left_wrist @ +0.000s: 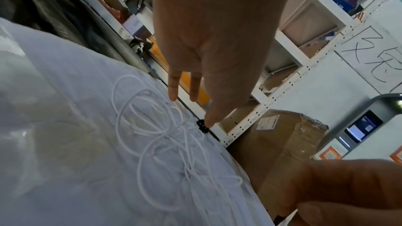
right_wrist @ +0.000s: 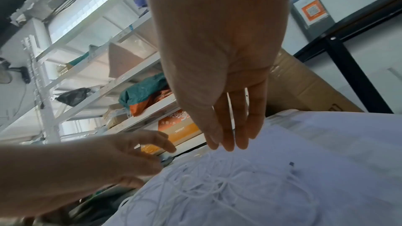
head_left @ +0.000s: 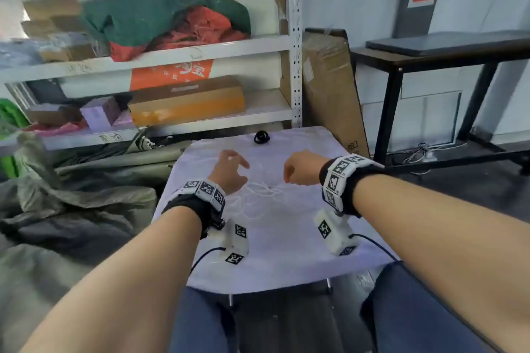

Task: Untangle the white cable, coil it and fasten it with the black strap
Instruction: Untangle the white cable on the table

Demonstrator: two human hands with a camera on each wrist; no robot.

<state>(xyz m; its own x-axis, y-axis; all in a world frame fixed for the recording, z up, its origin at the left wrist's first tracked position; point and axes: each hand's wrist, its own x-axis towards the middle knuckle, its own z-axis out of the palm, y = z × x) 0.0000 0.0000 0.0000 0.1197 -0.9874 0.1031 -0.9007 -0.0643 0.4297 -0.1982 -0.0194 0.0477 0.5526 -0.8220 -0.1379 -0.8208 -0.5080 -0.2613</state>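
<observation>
The white cable lies in a loose tangle of loops on the cloth-covered table, also seen in the left wrist view and the right wrist view. A small black strap lies curled up near the table's far edge, partly behind a finger in the left wrist view. My left hand hovers over the tangle's left side with its fingers spread and holds nothing. My right hand hangs over the right side, fingers straight and pointing down at the cable, also holding nothing.
A white metal shelf unit with boxes and bags stands behind the table. A tall cardboard box leans at the back right beside a black table. Grey-green cloth is heaped on the left. My knees sit under the table's near edge.
</observation>
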